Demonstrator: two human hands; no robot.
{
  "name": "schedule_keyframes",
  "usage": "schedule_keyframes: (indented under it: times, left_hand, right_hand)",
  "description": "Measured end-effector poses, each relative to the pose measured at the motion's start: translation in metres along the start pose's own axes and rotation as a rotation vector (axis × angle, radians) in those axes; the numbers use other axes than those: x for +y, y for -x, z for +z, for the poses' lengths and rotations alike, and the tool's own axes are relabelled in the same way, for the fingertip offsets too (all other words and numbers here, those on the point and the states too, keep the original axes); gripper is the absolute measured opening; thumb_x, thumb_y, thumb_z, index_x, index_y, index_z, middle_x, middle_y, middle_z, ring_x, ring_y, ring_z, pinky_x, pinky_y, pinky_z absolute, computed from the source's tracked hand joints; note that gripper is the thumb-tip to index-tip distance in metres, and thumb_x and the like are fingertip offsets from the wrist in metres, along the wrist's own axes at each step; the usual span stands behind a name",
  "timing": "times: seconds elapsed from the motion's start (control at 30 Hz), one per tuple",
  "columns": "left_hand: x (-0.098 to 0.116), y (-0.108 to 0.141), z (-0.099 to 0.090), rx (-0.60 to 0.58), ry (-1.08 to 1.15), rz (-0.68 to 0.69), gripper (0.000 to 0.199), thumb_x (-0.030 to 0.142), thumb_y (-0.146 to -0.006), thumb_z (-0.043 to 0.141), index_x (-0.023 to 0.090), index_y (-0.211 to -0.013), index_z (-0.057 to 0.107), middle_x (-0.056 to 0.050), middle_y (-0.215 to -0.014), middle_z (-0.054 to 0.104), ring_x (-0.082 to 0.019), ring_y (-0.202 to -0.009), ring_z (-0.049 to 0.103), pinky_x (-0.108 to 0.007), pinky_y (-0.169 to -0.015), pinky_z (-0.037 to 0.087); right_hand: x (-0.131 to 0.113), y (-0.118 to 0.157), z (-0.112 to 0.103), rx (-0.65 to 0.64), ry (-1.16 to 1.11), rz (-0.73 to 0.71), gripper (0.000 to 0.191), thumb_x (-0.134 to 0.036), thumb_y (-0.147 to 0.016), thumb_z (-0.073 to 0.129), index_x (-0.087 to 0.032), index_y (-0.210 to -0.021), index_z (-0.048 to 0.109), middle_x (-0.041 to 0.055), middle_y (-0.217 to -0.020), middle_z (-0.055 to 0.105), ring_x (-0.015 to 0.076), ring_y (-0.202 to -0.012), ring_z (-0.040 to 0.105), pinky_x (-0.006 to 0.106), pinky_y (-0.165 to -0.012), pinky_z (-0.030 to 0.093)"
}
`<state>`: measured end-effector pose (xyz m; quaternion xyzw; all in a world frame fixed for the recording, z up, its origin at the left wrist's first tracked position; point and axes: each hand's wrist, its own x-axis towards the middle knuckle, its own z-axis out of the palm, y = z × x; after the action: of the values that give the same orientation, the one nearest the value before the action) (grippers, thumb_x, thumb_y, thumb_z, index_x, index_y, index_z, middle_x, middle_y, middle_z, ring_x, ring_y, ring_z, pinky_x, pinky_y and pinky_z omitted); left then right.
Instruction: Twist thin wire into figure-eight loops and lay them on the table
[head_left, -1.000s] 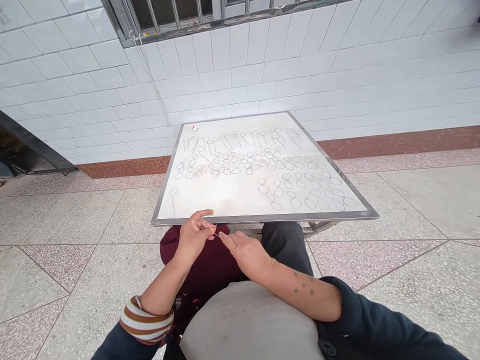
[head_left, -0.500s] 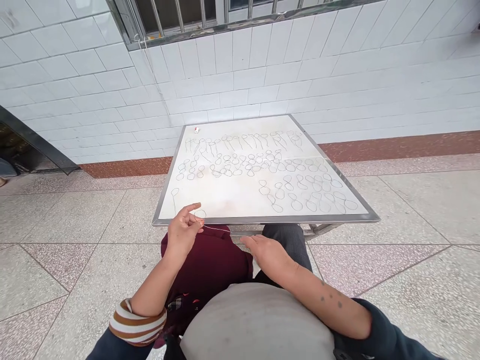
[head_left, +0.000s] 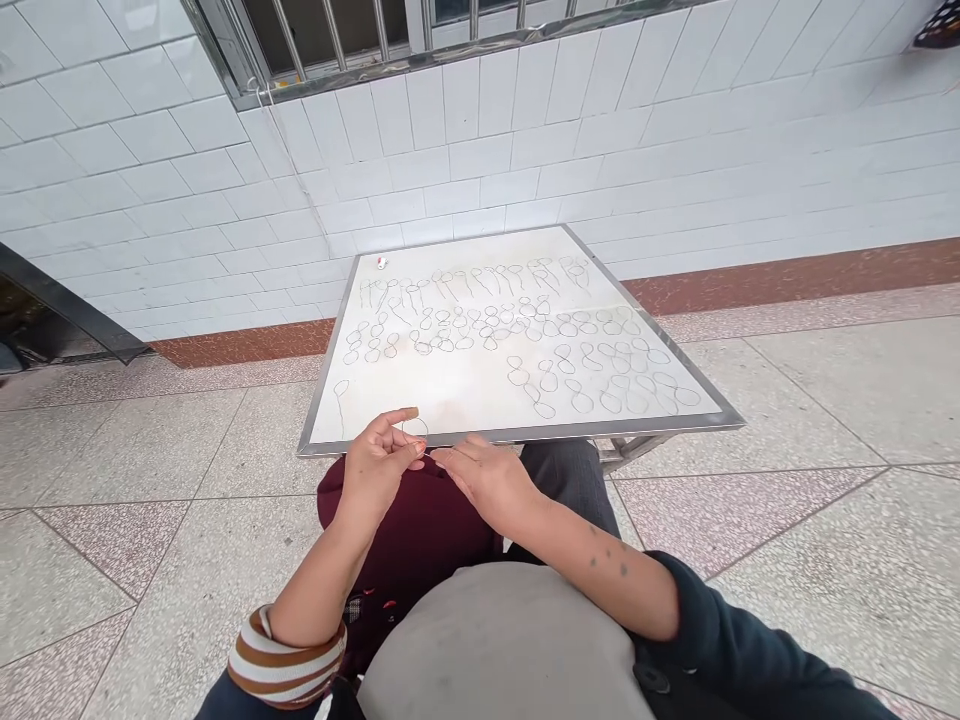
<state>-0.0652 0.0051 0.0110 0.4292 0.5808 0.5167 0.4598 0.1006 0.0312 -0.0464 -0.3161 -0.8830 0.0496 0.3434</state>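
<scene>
Over the near edge of the white board [head_left: 442, 395], my left hand [head_left: 373, 468] pinches a thin wire [head_left: 427, 427] between thumb and fingertips, with the index finger stretched out above. A round loop of that wire rises beyond the pinch. Close beside it, my right hand [head_left: 491, 482] has its fingers pressed together at the wire's straight end, palm down; its fingertips partly hide the wire. On the board lie several wires bent into figure eights [head_left: 577, 395]. Farther back is a row of single-loop wires with straight tails [head_left: 480, 280]. One more single-loop wire [head_left: 340, 395] lies at the left.
A metal frame [head_left: 525, 433] borders the board, which stands against a white tiled wall [head_left: 480, 150]. A small red-and-white object [head_left: 382, 263] sits at its far left corner. Dark red cloth [head_left: 427, 510] covers my left leg. Window bars [head_left: 330, 35] are above.
My right hand has moved left and up to meet the wire near my left fingertips. My left hand has shifted slightly right, still holding the wire. The view has turned a little.
</scene>
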Motion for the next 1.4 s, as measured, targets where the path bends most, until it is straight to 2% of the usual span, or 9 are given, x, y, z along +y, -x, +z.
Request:
schedule_keyframes:
  times: [0.27,0.37,0.53,0.63,0.77,0.93,1.17,1.3,1.4]
  left_hand:
    - [0.003,-0.004,-0.026,0.140,-0.041,0.035,0.051,0.024,-0.064,0.078,0.014,-0.112,0.063,0.002,-0.063,0.059,-0.017,-0.078,0.060,-0.027,-0.063,0.054]
    - [0.008,-0.006,-0.038,0.193,-0.028,0.060,0.056,0.024,-0.061,0.080,0.012,-0.113,0.062,0.001,-0.063,0.062,-0.016,-0.075,0.060,-0.026,-0.063,0.054]
    - [0.011,-0.009,-0.042,0.097,0.081,-0.082,0.067,0.021,-0.055,0.084,0.013,-0.117,0.060,0.000,-0.064,0.065,-0.017,-0.075,0.063,-0.024,-0.061,0.053]
    - [0.008,-0.009,-0.035,0.040,0.120,-0.149,0.065,0.018,-0.054,0.084,0.013,-0.115,0.061,0.000,-0.064,0.065,-0.015,-0.073,0.064,-0.023,-0.060,0.053]
    - [0.004,-0.010,-0.024,0.049,0.110,-0.153,0.063,0.017,-0.053,0.084,0.014,-0.112,0.063,0.000,-0.065,0.067,-0.016,-0.071,0.065,-0.024,-0.060,0.053]
    - [-0.002,-0.011,-0.014,0.067,0.097,-0.142,0.059,0.019,-0.054,0.083,0.013,-0.110,0.063,-0.001,-0.065,0.067,-0.016,-0.071,0.064,-0.026,-0.061,0.053]
    - [-0.010,-0.013,0.005,0.014,-0.014,-0.037,0.054,0.020,-0.060,0.078,0.012,-0.111,0.063,0.000,-0.063,0.062,-0.019,-0.076,0.063,-0.028,-0.061,0.054]
    - [-0.014,-0.013,0.013,-0.028,-0.029,-0.056,0.052,0.020,-0.060,0.078,0.013,-0.110,0.064,0.000,-0.062,0.062,-0.021,-0.081,0.063,-0.029,-0.061,0.054]
    - [-0.015,-0.013,0.017,-0.027,-0.006,-0.043,0.052,0.022,-0.061,0.078,0.013,-0.110,0.064,0.000,-0.064,0.063,-0.021,-0.081,0.063,-0.030,-0.063,0.055]
  right_hand:
    - [0.024,0.037,-0.004,-0.107,-0.007,0.094,0.025,-0.009,-0.093,0.041,-0.017,-0.088,0.064,0.0048,-0.074,0.064,0.0180,-0.071,0.054,0.030,-0.067,0.048]
    - [0.035,0.049,-0.012,-0.053,-0.065,0.209,0.025,-0.011,-0.093,0.041,-0.017,-0.088,0.064,0.0064,-0.078,0.066,0.0193,-0.074,0.058,0.032,-0.069,0.050]
    - [0.036,0.035,-0.034,0.056,-0.400,0.440,0.021,-0.021,-0.095,0.045,-0.022,-0.095,0.066,0.0015,-0.083,0.070,0.0150,-0.075,0.064,0.027,-0.071,0.052]
    - [0.027,0.022,-0.041,-0.029,-0.502,0.399,0.019,-0.028,-0.094,0.049,-0.025,-0.098,0.067,-0.0006,-0.085,0.072,0.0147,-0.080,0.065,0.026,-0.072,0.052]
    - [0.017,0.023,-0.035,-0.023,-0.391,0.296,0.017,-0.031,-0.091,0.056,-0.024,-0.102,0.067,0.0014,-0.087,0.072,0.0163,-0.082,0.064,0.029,-0.074,0.052]
    - [0.018,0.037,-0.026,0.022,-0.211,0.116,0.020,-0.021,-0.096,0.046,-0.020,-0.097,0.067,0.0036,-0.080,0.068,0.0163,-0.073,0.056,0.028,-0.068,0.049]
    - [0.025,0.058,-0.030,-0.079,-0.006,-0.045,0.032,-0.005,-0.093,0.036,-0.018,-0.085,0.064,0.0024,-0.066,0.056,0.0157,-0.065,0.043,0.027,-0.057,0.037]
    - [0.030,0.059,-0.034,-0.090,0.004,-0.016,0.025,-0.019,-0.097,0.041,-0.018,-0.085,0.062,0.0028,-0.068,0.057,0.0164,-0.069,0.046,0.028,-0.063,0.041]
    - [0.031,0.053,-0.034,-0.077,0.023,0.016,0.020,-0.028,-0.097,0.046,-0.018,-0.095,0.063,0.0037,-0.073,0.060,0.0175,-0.073,0.049,0.029,-0.068,0.044]
